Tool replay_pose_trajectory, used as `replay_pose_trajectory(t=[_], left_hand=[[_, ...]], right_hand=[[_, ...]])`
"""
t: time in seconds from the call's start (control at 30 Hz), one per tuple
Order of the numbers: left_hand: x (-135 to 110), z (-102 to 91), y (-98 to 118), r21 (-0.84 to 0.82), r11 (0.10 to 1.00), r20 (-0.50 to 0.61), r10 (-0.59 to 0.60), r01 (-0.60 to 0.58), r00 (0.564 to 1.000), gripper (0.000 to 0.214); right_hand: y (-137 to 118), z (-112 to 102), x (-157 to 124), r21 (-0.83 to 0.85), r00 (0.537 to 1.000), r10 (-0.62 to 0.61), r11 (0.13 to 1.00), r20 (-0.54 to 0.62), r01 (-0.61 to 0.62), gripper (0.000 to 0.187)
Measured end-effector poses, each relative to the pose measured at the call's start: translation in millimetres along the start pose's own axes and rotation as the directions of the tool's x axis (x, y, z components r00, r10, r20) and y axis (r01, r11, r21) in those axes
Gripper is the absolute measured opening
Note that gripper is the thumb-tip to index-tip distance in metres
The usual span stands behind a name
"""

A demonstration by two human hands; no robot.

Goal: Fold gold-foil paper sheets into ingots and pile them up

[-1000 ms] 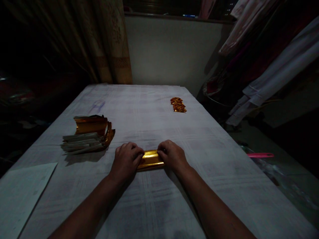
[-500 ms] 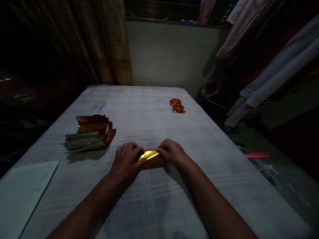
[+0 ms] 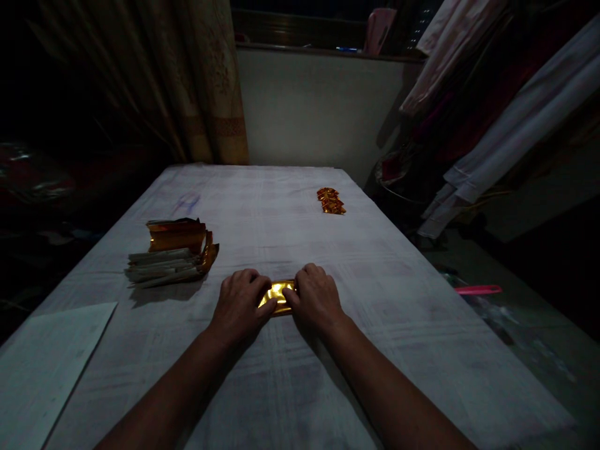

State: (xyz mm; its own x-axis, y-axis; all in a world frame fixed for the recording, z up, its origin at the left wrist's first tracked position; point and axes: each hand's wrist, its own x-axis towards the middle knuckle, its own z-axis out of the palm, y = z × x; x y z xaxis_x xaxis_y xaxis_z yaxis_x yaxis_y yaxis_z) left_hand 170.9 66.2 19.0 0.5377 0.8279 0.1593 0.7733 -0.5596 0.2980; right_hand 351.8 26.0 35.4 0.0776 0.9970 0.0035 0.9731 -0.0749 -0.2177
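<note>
A folded sheet of shiny gold foil paper (image 3: 279, 296) lies on the cloth-covered table between my two hands. My left hand (image 3: 241, 300) grips its left end, thumb on top. On the right end, my right hand (image 3: 317, 297) is closed, its thumb pressing the gold face. Both ends of the paper are hidden under my fingers. Left of my hands stands a stack of gold foil paper (image 3: 173, 253), bent over, with its grey backs showing in front. Farther off at the right lies a row of small folded gold pieces (image 3: 330, 200).
A white sheet (image 3: 60, 362) lies at the table's left front. Curtains (image 3: 201, 94) hang behind at the left, and clothes (image 3: 497, 125) hang at the right. A pink handle (image 3: 478, 290) shows beyond the table's right edge. A pink cup (image 3: 379, 31) stands on the sill.
My right hand has shifted left and lower over the foil paper, its thumb now pressing the front. The foil looks flatter and narrower. My left hand stays on its end.
</note>
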Motion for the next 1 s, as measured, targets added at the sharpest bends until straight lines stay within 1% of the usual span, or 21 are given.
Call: replay_pose_trajectory(t=[0.13,0.27,0.47,0.53,0.67,0.83,1.0], left_hand=[[-1.0,1.6,-0.3,-0.006,1.0,-0.016,0.002,-0.002,1.0,0.017],[-1.3,1.2,0.2,-0.018,1.0,-0.017,0.003,-0.003,1.0,0.017],[-1.7,-0.1,2.4,-0.036,0.999,-0.013,-0.01,0.01,1.0,0.022],[-1.8,-0.8,2.2,-0.031,1.0,-0.009,-0.008,0.008,1.0,0.024],[-2.6,-2.2,0.1,-0.019,1.0,0.038,0.008,-0.007,0.999,0.032],[-4.3,-1.0,-3.4,-0.032,0.999,0.051,0.045,-0.043,0.998,0.038],[-4.2,1.1,-5.7,-0.025,0.998,0.06,0.059,-0.058,0.996,0.039]], right_hand=[[4.5,2.7,-5.8,0.016,0.999,-0.038,0.999,-0.007,0.038,0.025],[7.8,7.4,-12.1,0.052,0.997,-0.061,0.997,-0.046,0.063,0.028],[7.8,20.5,-21.0,0.094,0.982,-0.07,0.992,-0.175,0.087,0.035],[8.1,22.9,-22.4,0.103,0.979,-0.07,0.99,-0.194,0.091,0.039],[13.8,23.4,-23.5,0.143,0.983,-0.078,0.984,-0.166,0.102,0.045],[31.5,21.3,-21.4,0.239,0.985,-0.139,0.958,-0.099,0.159,0.039],[48.9,18.2,-15.5,0.296,0.98,-0.201,0.936,0.002,0.191,0.042]])
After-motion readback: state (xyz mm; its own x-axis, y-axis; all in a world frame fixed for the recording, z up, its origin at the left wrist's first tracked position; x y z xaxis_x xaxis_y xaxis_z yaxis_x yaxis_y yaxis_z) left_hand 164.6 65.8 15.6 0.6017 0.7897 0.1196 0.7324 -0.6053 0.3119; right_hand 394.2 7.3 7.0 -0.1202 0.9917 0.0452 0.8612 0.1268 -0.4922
